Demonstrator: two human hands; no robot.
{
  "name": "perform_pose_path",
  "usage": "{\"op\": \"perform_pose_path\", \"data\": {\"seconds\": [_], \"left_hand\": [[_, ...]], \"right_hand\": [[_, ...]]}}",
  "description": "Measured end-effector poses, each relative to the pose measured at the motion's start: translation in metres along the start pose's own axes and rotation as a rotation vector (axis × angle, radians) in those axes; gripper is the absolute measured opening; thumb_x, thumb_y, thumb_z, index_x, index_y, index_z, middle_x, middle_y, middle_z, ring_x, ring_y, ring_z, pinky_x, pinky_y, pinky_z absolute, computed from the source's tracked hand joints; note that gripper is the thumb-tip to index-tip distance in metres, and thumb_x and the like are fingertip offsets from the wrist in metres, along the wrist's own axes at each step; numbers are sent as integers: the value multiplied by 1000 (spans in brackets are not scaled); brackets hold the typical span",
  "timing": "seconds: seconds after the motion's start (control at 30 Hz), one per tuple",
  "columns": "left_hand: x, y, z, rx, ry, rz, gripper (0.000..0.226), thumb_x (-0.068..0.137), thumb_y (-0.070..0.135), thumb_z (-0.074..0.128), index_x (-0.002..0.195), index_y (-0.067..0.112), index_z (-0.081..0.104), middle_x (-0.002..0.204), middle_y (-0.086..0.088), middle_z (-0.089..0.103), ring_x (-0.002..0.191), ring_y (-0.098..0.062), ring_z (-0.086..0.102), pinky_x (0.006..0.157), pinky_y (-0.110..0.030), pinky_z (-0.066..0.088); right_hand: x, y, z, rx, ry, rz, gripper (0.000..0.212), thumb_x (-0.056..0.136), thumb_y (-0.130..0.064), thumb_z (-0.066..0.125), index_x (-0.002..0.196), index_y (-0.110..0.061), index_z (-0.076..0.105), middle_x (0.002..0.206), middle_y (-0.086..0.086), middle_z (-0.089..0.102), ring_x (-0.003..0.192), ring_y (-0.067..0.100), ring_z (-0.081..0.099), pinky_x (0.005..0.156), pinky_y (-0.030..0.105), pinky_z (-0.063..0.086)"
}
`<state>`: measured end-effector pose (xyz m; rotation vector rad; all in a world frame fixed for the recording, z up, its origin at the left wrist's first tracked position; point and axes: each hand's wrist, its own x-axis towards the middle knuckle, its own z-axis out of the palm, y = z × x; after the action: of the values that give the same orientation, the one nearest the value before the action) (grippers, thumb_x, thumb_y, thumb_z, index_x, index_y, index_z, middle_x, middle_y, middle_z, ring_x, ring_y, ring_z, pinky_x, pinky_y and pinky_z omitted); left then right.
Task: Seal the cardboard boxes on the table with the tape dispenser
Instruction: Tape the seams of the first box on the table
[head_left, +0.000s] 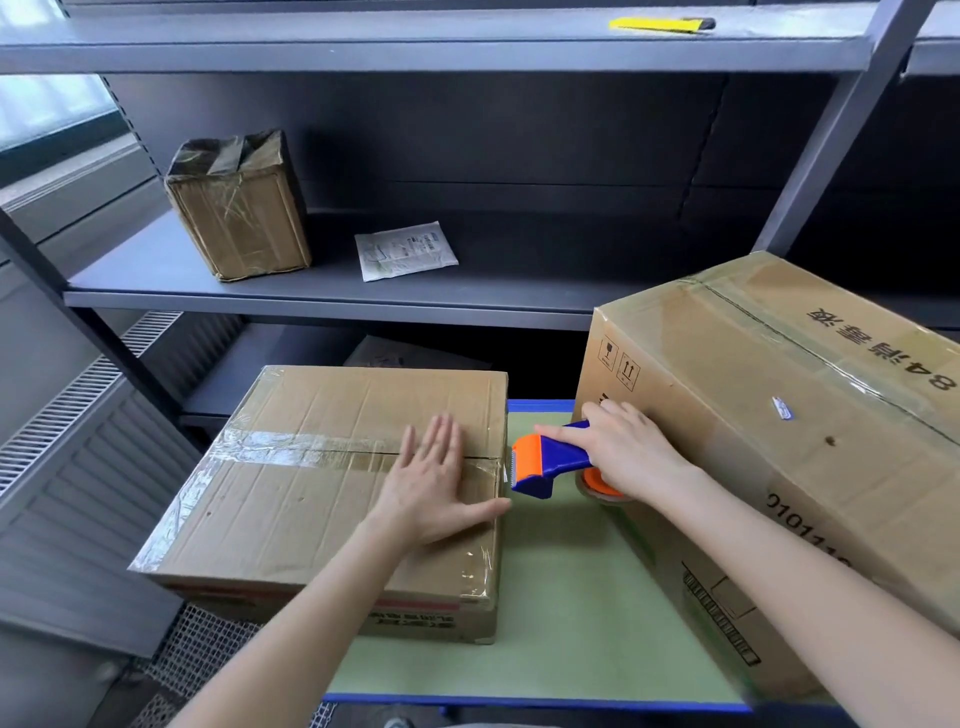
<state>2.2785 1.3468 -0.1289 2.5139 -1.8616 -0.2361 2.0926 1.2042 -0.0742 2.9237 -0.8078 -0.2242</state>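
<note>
Two hands (431, 483) (626, 457), dispenser (553, 465), perhaps four boxes (311, 499) (779, 426) (239, 223) (410, 356)

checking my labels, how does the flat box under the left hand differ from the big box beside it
The flat box is low; the big box stands much taller. The flat box's top is plain; the big box's top bears black print. Both are brown cardboard.

Bare left hand (431, 483) and right hand (628, 452), forearms (322, 597) uncovered, nails apparently short.

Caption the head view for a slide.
Taping step: left hand flat on the low box, right hand holding the tape dispenser at its seam's end.
</note>
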Motion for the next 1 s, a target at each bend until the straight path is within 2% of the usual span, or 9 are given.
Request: {"op": "perform_pose_path", "data": {"seconds": [0.1,0.13,0.23,0.3,0.43,0.63,0.83,1.0], "left_hand": [[8,25,12,19,-11,50,110,75,80,24,148,5,-11,154,-6,-19,143,-18,-18,117,-43,-9],[8,25,15,49,3,48,103,77,71,25,149,6,-9,155,-7,-16,144,-17,-17,117,-41,-8],[5,8,19,88,50,27,102,63,61,6,150,10,-9,157,-5,-13,144,-14,-17,118,-38,-8],[2,-8,18,105,44,23,102,61,60,2,149,11,-11,157,-4,-15,143,-13,-18,118,-37,-9],[-2,-39,12,111,17,15,100,63,61,1,148,12,-14,156,-3,-17,142,-14,-20,117,-36,-11],[0,-35,16,130,31,25,100,63,60,1,149,12,-13,157,-3,-16,143,-12,-19,116,-35,-13],[1,-35,16,134,25,34,102,60,60,-1,149,11,-14,157,-2,-16,143,-14,-18,117,-37,-11],[0,-39,18,105,59,58,95,65,63,2,148,19,-14,157,0,-15,143,-13,-18,117,-36,-11]], "right_hand": [[-1,-1,0,29,-20,17,64,98,-20,40,146,-46,6,119,8,40,113,27,37,95,34,31],[-2,1,-1,45,-22,25,64,98,-21,40,146,-46,6,119,7,40,113,26,37,94,34,31],[0,-2,-4,127,-21,51,60,99,-20,35,145,-48,9,113,6,39,109,26,38,89,32,31],[8,-16,-3,149,-4,30,59,100,-19,32,144,-49,9,107,6,40,105,25,39,84,32,31],[27,-37,1,167,25,-13,59,101,-16,28,145,-48,7,98,4,36,102,26,42,81,32,30],[23,-36,-6,98,2,-33,60,100,-25,36,147,-44,2,113,9,42,109,25,42,82,31,31],[5,-2,-4,105,-24,68,58,100,-15,27,144,-51,11,97,3,37,103,26,43,78,30,29],[11,-15,6,33,-16,32,59,100,-15,29,145,-49,12,106,6,44,105,28,43,88,34,33]]}}
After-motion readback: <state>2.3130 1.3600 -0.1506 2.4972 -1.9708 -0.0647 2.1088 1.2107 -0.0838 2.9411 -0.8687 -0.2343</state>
